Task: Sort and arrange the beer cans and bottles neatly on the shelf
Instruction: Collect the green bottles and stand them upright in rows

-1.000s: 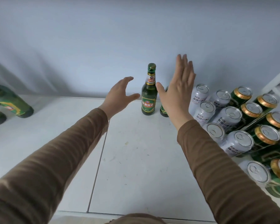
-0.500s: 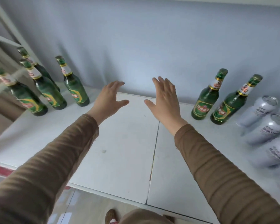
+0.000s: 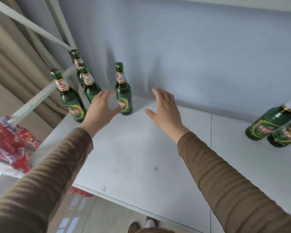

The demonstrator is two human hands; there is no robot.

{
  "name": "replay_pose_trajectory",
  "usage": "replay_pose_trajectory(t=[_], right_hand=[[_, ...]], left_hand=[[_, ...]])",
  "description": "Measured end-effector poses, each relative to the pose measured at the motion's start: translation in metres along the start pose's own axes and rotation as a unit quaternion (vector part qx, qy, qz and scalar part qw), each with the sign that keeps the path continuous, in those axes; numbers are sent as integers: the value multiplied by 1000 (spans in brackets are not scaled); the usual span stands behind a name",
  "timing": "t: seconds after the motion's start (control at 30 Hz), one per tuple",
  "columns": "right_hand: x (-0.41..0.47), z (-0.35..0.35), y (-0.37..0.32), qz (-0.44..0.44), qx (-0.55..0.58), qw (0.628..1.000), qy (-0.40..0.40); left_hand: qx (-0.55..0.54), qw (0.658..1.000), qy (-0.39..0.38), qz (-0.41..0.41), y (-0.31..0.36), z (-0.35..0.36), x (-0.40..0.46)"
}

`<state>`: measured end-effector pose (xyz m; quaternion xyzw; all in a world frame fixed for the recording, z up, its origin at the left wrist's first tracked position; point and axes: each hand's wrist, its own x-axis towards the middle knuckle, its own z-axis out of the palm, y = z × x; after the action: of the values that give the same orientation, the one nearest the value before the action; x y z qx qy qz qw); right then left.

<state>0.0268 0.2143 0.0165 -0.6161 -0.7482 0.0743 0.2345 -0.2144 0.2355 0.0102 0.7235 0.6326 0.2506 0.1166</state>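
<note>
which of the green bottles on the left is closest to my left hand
The lone bottle standing right of the cluster of three, nearest the wall. Your left hand is open right beside it, thumb almost at its label.

White shelf (image 3: 141, 157); perhaps six bottles (image 3: 123, 91).

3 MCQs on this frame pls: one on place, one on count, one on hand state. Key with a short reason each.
1. Where do the four-bottle group stand on the shelf?
A. far left, by the wall
B. front edge, middle
C. on the floor

2. How many bottles show at the right edge?
A. none
B. two
C. five

3. What is the left hand doing?
A. gripping a bottle neck
B. open, reaching at the nearest bottle
C. resting flat on the shelf

Key: 1 A, they cluster at the back-left corner; 2 B, two green bottles there; 3 B, fingers spread, nothing held.
</note>
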Motion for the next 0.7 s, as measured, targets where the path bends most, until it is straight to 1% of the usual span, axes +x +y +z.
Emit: replay_pose_trajectory(t=[0.17,0.3,0.43,0.53,0.6,0.7], right_hand=[[38,30,-16,-2,67,997,-22],[73,47,-30,45,154,986,-49],[106,59,-46,93,227,968,-48],[126,72,-59,119,267,955,-51],[135,84,-65,137,290,946,-45],[140,97,-72,158,291,943,-36]], left_hand=[[-37,992,98,-68,-33,-10,13],[-86,981,142,-99,-53,-16,31],[-182,964,116,-158,-69,-18,56],[-214,959,94,-157,-78,-18,74],[-214,962,70,-157,-83,-17,83],[-177,972,28,-150,-92,-14,89]])
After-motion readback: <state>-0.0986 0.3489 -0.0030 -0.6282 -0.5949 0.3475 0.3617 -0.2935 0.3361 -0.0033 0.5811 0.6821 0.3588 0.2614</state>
